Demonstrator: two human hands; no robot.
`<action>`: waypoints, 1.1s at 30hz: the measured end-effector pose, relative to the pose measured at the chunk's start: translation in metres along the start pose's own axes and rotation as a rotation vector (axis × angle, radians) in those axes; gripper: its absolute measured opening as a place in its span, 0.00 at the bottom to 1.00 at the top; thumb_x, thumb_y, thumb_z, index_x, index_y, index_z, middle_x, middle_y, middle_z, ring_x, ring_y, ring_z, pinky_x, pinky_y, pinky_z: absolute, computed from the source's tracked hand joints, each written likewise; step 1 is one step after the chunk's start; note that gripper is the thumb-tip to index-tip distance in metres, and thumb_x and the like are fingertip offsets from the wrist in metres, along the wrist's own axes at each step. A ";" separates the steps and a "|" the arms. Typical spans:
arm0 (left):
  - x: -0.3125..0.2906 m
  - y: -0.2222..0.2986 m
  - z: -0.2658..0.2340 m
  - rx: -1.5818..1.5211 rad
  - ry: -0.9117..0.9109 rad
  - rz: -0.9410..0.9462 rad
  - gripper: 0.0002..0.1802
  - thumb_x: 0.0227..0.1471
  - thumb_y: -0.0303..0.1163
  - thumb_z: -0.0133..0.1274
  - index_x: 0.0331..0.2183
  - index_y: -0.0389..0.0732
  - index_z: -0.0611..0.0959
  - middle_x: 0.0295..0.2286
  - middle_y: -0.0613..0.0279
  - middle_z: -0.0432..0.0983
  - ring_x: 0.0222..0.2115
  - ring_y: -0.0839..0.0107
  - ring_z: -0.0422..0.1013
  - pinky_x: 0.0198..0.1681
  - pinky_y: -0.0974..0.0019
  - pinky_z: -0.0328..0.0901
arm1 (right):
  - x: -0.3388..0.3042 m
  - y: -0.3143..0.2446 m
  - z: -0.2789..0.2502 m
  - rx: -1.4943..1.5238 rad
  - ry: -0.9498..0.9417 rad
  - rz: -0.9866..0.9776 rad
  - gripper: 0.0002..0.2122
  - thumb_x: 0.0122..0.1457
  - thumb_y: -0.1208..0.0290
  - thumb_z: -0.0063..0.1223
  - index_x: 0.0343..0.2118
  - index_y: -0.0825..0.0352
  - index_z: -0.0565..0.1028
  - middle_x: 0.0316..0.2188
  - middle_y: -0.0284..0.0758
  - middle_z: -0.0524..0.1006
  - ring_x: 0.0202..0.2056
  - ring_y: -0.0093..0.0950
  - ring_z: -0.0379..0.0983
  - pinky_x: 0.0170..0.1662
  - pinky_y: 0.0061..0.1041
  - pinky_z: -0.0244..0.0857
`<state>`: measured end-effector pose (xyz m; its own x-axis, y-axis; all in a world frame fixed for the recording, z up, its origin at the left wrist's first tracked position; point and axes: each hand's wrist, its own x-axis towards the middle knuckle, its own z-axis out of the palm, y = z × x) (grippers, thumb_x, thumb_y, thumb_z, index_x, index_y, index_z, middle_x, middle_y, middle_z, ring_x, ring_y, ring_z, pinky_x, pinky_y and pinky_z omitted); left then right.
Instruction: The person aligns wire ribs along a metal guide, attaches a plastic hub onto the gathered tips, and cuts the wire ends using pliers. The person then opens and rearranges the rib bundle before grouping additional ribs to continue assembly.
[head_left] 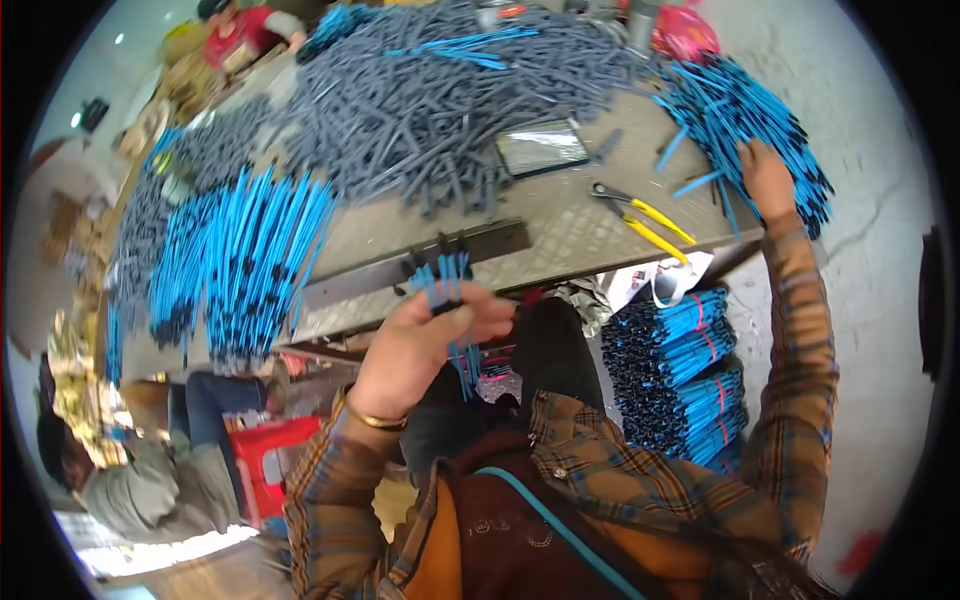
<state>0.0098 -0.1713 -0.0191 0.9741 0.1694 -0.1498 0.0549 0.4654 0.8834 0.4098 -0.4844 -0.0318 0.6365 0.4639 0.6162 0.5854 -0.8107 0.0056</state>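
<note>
Over my lap, my left hand (430, 335) is closed round a small bundle of thin blue wires (452, 268). Their dark ends stick up above the fingers, and blue lengths hang below the palm. My right hand (768, 178) reaches to the table's right side. Its curled fingers rest on a heap of similar blue wires with black ends (745, 105); whether they grip any is hard to see. Yellow-handled pliers (645, 222) lie on the table between my hands, near its front edge.
Grey tube pieces (430, 100) pile high on the table (570, 225). More blue wires (262, 265) lie at the left, near a flat rectangular item (543, 148). Tied wire bundles (690, 370) stack below right. One person sits far left (255, 35), another near a red stool (275, 465).
</note>
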 end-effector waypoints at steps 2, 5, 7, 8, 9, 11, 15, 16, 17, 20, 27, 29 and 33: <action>0.002 0.000 -0.001 -0.032 0.035 -0.005 0.10 0.53 0.25 0.42 0.40 0.35 0.72 0.40 0.46 0.71 0.41 0.58 0.70 0.45 0.61 0.64 | -0.001 0.023 0.008 0.084 -0.136 0.074 0.14 0.58 0.60 0.42 0.27 0.68 0.70 0.23 0.49 0.71 0.26 0.46 0.68 0.29 0.40 0.62; 0.004 0.003 -0.011 -0.060 0.085 -0.015 0.12 0.53 0.25 0.42 0.41 0.37 0.71 0.40 0.46 0.71 0.42 0.57 0.69 0.46 0.59 0.63 | -0.001 -0.006 -0.002 0.221 -0.211 0.148 0.15 0.59 0.60 0.42 0.25 0.69 0.69 0.18 0.44 0.68 0.21 0.40 0.63 0.26 0.35 0.59; -0.002 -0.004 -0.022 -0.026 0.112 0.040 0.13 0.54 0.25 0.43 0.43 0.37 0.71 0.41 0.48 0.71 0.43 0.59 0.69 0.46 0.60 0.63 | -0.011 -0.055 -0.024 0.335 -0.115 0.126 0.15 0.60 0.62 0.42 0.23 0.70 0.68 0.13 0.37 0.63 0.18 0.28 0.58 0.23 0.28 0.55; -0.004 -0.007 -0.026 -0.008 0.112 0.056 0.14 0.54 0.26 0.43 0.44 0.37 0.71 0.41 0.48 0.71 0.43 0.59 0.69 0.46 0.61 0.63 | -0.017 -0.071 -0.031 0.336 -0.118 0.117 0.15 0.60 0.62 0.42 0.23 0.70 0.68 0.13 0.37 0.63 0.18 0.28 0.58 0.23 0.28 0.55; -0.005 -0.010 -0.028 -0.014 0.119 0.059 0.14 0.54 0.26 0.43 0.44 0.37 0.71 0.41 0.48 0.71 0.43 0.59 0.69 0.46 0.61 0.63 | -0.022 -0.086 -0.037 0.440 -0.128 0.119 0.15 0.60 0.62 0.41 0.22 0.68 0.67 0.13 0.33 0.61 0.18 0.24 0.55 0.22 0.26 0.53; -0.004 -0.011 -0.031 -0.062 0.096 0.127 0.14 0.54 0.26 0.44 0.43 0.37 0.72 0.41 0.49 0.72 0.43 0.60 0.69 0.45 0.61 0.63 | -0.038 -0.118 -0.050 0.673 -0.171 0.086 0.14 0.60 0.63 0.40 0.20 0.66 0.64 0.14 0.28 0.58 0.19 0.18 0.52 0.21 0.21 0.49; -0.003 -0.009 -0.027 -0.201 0.178 0.193 0.13 0.53 0.25 0.45 0.42 0.38 0.73 0.41 0.48 0.72 0.43 0.60 0.69 0.45 0.62 0.63 | -0.092 -0.195 -0.072 1.064 -0.319 -0.040 0.12 0.59 0.69 0.40 0.19 0.63 0.61 0.16 0.24 0.57 0.20 0.16 0.53 0.22 0.18 0.50; -0.001 -0.007 -0.025 -0.258 0.212 0.203 0.12 0.53 0.25 0.46 0.42 0.38 0.73 0.41 0.48 0.72 0.43 0.60 0.69 0.44 0.62 0.63 | -0.104 -0.211 -0.076 1.104 -0.331 -0.090 0.10 0.58 0.72 0.40 0.19 0.64 0.62 0.16 0.26 0.58 0.19 0.18 0.54 0.22 0.19 0.51; 0.002 -0.008 -0.026 -0.256 0.208 0.202 0.12 0.53 0.25 0.46 0.42 0.38 0.73 0.41 0.48 0.72 0.43 0.60 0.69 0.44 0.62 0.63 | -0.114 -0.222 -0.072 1.042 -0.324 -0.195 0.10 0.56 0.70 0.43 0.20 0.65 0.64 0.15 0.30 0.61 0.18 0.24 0.58 0.22 0.23 0.54; 0.010 -0.010 -0.028 -0.331 0.302 0.486 0.09 0.51 0.25 0.49 0.37 0.39 0.73 0.35 0.56 0.74 0.37 0.68 0.71 0.38 0.67 0.65 | -0.135 -0.255 -0.069 0.982 -0.356 -0.381 0.09 0.51 0.68 0.49 0.19 0.65 0.67 0.17 0.40 0.66 0.19 0.39 0.65 0.22 0.32 0.59; 0.025 -0.011 -0.019 -0.188 0.508 0.646 0.05 0.50 0.25 0.51 0.32 0.41 0.72 0.26 0.61 0.71 0.28 0.70 0.69 0.32 0.67 0.64 | -0.155 -0.271 -0.063 0.943 -0.400 -0.511 0.10 0.50 0.67 0.50 0.18 0.64 0.67 0.17 0.38 0.65 0.20 0.39 0.64 0.22 0.33 0.57; 0.034 -0.014 -0.015 -0.122 0.570 0.682 0.05 0.49 0.24 0.51 0.30 0.41 0.71 0.24 0.63 0.70 0.25 0.73 0.68 0.30 0.71 0.62 | -0.156 -0.267 -0.064 0.869 -0.379 -0.506 0.09 0.50 0.68 0.50 0.18 0.64 0.67 0.16 0.37 0.64 0.20 0.39 0.63 0.21 0.33 0.57; 0.024 -0.013 -0.018 -0.144 0.525 0.676 0.05 0.49 0.23 0.50 0.29 0.41 0.71 0.22 0.63 0.70 0.22 0.75 0.66 0.29 0.71 0.61 | -0.153 -0.259 -0.059 0.922 -0.263 -0.507 0.08 0.51 0.66 0.51 0.21 0.63 0.67 0.16 0.37 0.64 0.20 0.39 0.63 0.22 0.34 0.57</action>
<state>0.0288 -0.1575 -0.0422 0.5587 0.8118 0.1699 -0.5618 0.2197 0.7976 0.1316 -0.3665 -0.0815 0.2378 0.8205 0.5198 0.8927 0.0263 -0.4498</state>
